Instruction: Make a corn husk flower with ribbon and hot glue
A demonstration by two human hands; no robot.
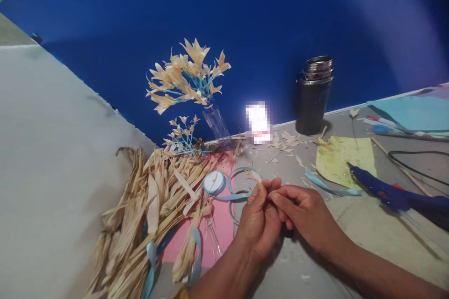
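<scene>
My left hand (261, 217) is closed, with thumb and fingers pinching a small pale corn husk flower (256, 176) whose tip pokes out above the thumb. Against it, my right hand (307, 208) is closed in a pinch at the flower's base; what lies between its fingertips is hidden. Just behind my left hand, a loop of light blue tape (229, 196) curls from a roll of tape (214, 182) with a white face. A pile of dried corn husks (150, 215) spreads to the left, partly over a pink sheet (224, 224).
Husk flowers (185, 74) on blue stems stand in a clear bottle (216, 124) by the blue wall. A dark flask (314, 103) stands at the back. To the right, a blue glue gun (386, 189) lies near a yellow sheet (345, 156) and a blue tape strip (329, 189).
</scene>
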